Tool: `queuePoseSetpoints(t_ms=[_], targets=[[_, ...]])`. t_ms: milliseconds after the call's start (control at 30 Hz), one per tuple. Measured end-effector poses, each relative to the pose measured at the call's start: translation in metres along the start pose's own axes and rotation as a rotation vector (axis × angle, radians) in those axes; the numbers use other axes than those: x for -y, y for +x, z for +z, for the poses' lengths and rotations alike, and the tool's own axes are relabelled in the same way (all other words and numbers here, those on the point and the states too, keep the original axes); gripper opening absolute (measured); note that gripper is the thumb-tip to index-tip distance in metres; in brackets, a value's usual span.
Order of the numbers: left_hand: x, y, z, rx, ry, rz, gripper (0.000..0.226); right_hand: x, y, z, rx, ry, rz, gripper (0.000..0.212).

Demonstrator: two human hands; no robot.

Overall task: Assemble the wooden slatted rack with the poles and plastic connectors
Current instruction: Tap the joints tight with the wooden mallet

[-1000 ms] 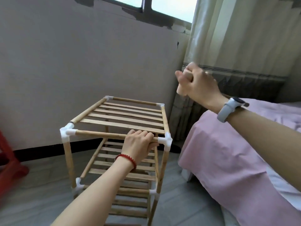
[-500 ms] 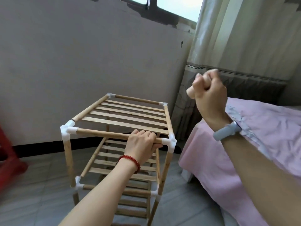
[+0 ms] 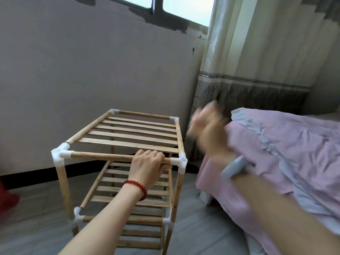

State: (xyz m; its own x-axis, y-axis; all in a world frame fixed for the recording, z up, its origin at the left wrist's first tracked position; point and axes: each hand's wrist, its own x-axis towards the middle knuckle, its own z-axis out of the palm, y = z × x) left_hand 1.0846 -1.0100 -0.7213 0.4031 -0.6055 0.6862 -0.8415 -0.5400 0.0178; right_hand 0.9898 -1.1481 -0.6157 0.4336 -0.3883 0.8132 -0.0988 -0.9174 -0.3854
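The wooden slatted rack (image 3: 132, 133) stands upright on the floor with several shelves, its poles joined by white plastic connectors (image 3: 59, 155). My left hand (image 3: 147, 166) grips the near top pole (image 3: 99, 156) close to the right corner connector (image 3: 179, 161). My right hand (image 3: 207, 129) is a motion-blurred fist in the air to the right of the rack's top, level with the far right corner. In the earlier frames it is curled round a short light-coloured piece; now the blur hides what it holds.
A bed with a pink cover (image 3: 285, 153) stands close to the rack's right side. A curtain (image 3: 257, 61) hangs behind it. The grey wall (image 3: 92, 70) is behind the rack. Something red (image 3: 7, 197) sits at the left edge on the tiled floor.
My right fist has swung down from head height to the level of the rack's top. My left hand has kept its grip on the near top pole.
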Motion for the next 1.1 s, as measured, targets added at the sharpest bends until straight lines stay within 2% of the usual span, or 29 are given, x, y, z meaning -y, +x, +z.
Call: queuePoseSetpoints(t_ms=[67, 133, 200, 333, 433, 567, 633, 700, 800, 967, 1100], targets=[[0.002, -0.003, 0.001, 0.041, -0.024, -0.039, 0.016, -0.003, -0.06, 0.019, 0.42, -0.057, 0.032, 0.017], [0.008, 0.0, -0.001, 0.059, -0.029, -0.047, 0.019, -0.012, -0.077, 0.028, 0.532, -0.136, -0.071, 0.023], [0.011, 0.001, 0.0, 0.118, -0.005, -0.019, 0.025, -0.017, -0.074, 0.024, 0.509, -0.146, -0.093, 0.029], [0.02, -0.004, -0.002, 0.165, -0.043, 0.01, 0.03, -0.018, -0.087, 0.023, 0.477, -0.006, -0.046, 0.026], [0.048, -0.015, -0.012, 0.155, 0.015, -0.038, 0.036, -0.016, -0.091, 0.028, 0.449, 0.066, -0.089, 0.029], [0.115, -0.04, -0.043, 0.254, 0.152, -0.216, 0.041, 0.0, -0.099, 0.049, 0.447, 0.056, -0.22, 0.039], [0.144, -0.055, -0.061, 0.253, 0.237, -0.284, 0.036, 0.009, -0.098, 0.058, 0.461, 0.009, -0.258, 0.038], [0.157, -0.064, -0.074, 0.227, 0.292, -0.253, 0.028, 0.012, -0.096, 0.069, 0.37, -0.034, -0.323, 0.032], [0.147, -0.065, -0.086, 0.231, 0.29, -0.192, 0.025, 0.01, -0.096, 0.08, 0.388, -0.079, -0.211, 0.038], [0.112, -0.053, -0.094, 0.265, 0.312, -0.139, 0.039, -0.012, -0.081, 0.086, 0.394, -0.099, -0.058, 0.041], [0.075, -0.045, -0.086, 0.332, 0.199, -0.123, 0.037, -0.035, -0.061, 0.095, 0.432, -0.156, 0.048, 0.039]])
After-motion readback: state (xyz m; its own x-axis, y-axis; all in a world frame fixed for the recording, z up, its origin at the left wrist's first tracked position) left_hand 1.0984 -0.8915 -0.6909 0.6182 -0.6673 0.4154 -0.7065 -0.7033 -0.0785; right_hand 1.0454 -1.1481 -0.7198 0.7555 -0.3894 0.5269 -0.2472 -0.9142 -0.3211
